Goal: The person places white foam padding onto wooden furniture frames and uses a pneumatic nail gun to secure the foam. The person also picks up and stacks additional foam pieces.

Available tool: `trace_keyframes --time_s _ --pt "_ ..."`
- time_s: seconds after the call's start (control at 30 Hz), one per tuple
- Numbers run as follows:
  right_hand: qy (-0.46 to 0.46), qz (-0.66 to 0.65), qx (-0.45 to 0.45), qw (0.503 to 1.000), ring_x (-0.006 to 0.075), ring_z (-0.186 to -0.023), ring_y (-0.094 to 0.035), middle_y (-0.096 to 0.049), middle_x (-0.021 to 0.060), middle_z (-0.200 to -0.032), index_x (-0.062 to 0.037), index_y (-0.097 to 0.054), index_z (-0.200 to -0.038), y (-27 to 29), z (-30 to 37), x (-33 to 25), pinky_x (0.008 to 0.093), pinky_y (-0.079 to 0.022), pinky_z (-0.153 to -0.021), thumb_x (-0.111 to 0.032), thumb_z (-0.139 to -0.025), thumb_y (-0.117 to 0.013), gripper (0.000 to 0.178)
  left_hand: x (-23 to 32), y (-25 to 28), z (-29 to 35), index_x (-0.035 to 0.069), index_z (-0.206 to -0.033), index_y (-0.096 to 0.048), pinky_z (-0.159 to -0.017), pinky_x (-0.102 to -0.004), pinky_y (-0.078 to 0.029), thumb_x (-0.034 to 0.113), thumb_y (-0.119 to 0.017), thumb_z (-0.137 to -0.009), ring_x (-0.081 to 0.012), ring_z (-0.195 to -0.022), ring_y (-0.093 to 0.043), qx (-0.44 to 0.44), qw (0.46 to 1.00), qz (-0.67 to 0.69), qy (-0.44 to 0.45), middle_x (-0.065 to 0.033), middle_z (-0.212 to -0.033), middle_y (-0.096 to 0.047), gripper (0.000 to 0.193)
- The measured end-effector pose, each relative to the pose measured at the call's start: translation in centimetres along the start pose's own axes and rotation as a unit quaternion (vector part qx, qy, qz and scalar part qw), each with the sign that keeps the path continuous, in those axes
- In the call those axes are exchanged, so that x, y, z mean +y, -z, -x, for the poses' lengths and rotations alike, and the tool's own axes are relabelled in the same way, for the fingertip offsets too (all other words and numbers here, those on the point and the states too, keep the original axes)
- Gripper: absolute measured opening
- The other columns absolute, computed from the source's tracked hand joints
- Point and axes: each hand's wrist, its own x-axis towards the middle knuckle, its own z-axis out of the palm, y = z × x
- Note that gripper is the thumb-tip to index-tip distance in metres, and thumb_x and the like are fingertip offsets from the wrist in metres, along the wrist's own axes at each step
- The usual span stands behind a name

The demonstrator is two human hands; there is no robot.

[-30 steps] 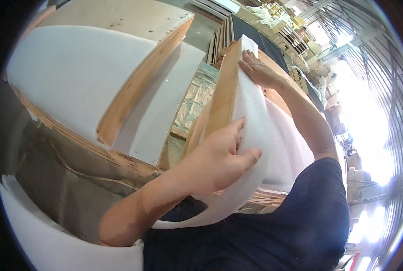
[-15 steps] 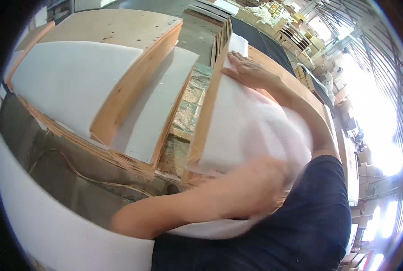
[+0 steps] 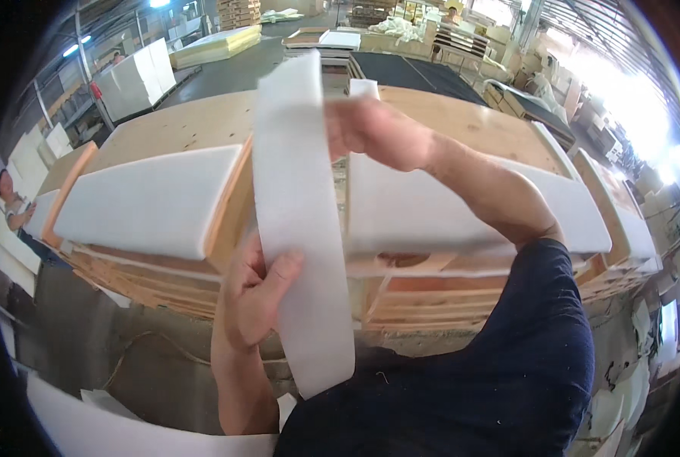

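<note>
A long white foam strip [image 3: 298, 175] stands upright in front of me. My left hand [image 3: 260, 289] is closed on its lower part, thumb lying across the front face. My right hand [image 3: 378, 133] is raised at the strip's upper right edge. Motion blurs its fingers, and I cannot tell whether they grip the strip. Behind the strip, a white foam sheet [image 3: 424, 209] covers the front of a wooden panel frame [image 3: 462, 114]. A small white foam piece [image 3: 363, 88] lies at that frame's left edge.
On the left, another wooden frame [image 3: 180, 122] carries a white foam sheet [image 3: 145, 198]. Further right stands one more foam-covered frame [image 3: 606, 183]. A cord [image 3: 153, 335] lies on the floor. White sheet material [image 3: 126, 419] curves along the lower left. Another person [image 3: 14, 199] is at the far left.
My right hand has left the frame's far corner and come up beside the strip. My left hand has moved left from the foam sheet and now holds the strip upright. The view has turned.
</note>
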Motion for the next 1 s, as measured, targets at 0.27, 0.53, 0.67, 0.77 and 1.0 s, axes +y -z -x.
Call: trace_keyframes --time_s 0.27,0.53,0.67,0.77,1.0 --pt "0.199 0.203 0.259 0.923 0.0252 -0.078 -0.066 -0.066 0.0119 -0.091 -0.0015 -0.057 -0.107 -5.2 -17.3 -8.1 0.0391 -0.055 -0.067 -0.009 -0.084 -0.061 0.024 2.5 9.9 8.0 0.0 -0.119 -0.054 -0.077 -0.0248 -0.047 0.012 -0.067 -0.084 -0.0099 -0.088 -0.059 0.068 0.998 -0.012 -0.007 -0.0043 -0.1 -0.064 0.039" --pt "0.18 -0.15 0.155 0.96 0.0258 -0.085 -0.067 -0.066 0.0118 -0.098 -0.0027 -0.06 -0.103 4.1 -29.0 -0.7 0.043 -0.057 -0.073 -0.006 -0.083 -0.063 0.02 7.5 17.2 7.1 -0.005 -0.124 -0.049 -0.079 -0.025 -0.048 0.014 -0.065 -0.084 -0.0114 -0.091 -0.059 0.141 0.985 -0.097 -0.012 -0.0098 -0.106 -0.063 0.047" --pt "0.092 -0.14 0.142 0.976 0.025 -0.087 -0.067 -0.066 0.0111 -0.098 -0.0037 -0.06 -0.101 8.7 -30.7 4.0 0.0425 -0.057 -0.074 -0.008 -0.084 -0.064 0.019 8.0 18.7 2.7 -0.006 -0.125 -0.047 -0.079 -0.0252 -0.049 0.013 -0.064 -0.085 -0.0121 -0.09 -0.06 0.15 0.984 -0.095 0.02 -0.0102 -0.107 -0.063 0.048" --pt "0.016 -0.129 0.132 0.983 0.0244 -0.089 -0.066 -0.066 0.0122 -0.1 -0.0025 -0.06 -0.104 14.6 -30.4 8.3 0.0422 -0.057 -0.076 -0.01 -0.084 -0.065 0.022 7.6 19.1 -1.4 -0.007 -0.127 -0.046 -0.078 -0.0249 -0.049 0.012 -0.064 -0.085 -0.0118 -0.088 -0.061 0.127 0.987 -0.084 0.055 -0.0101 -0.106 -0.063 0.049" --pt "-0.169 0.129 0.261 0.942 0.0217 -0.082 -0.064 -0.067 0.0076 -0.094 -0.0085 -0.069 -0.104 23.1 -33.5 21.2 0.0441 -0.048 -0.079 -0.033 -0.081 -0.069 0.034 5.6 18.6 -9.6 -0.007 -0.139 -0.03 -0.076 -0.0251 -0.05 0.011 -0.064 -0.087 -0.0117 -0.086 -0.061 0.086 0.98 -0.117 0.135 -0.0124 -0.102 -0.064 0.065"
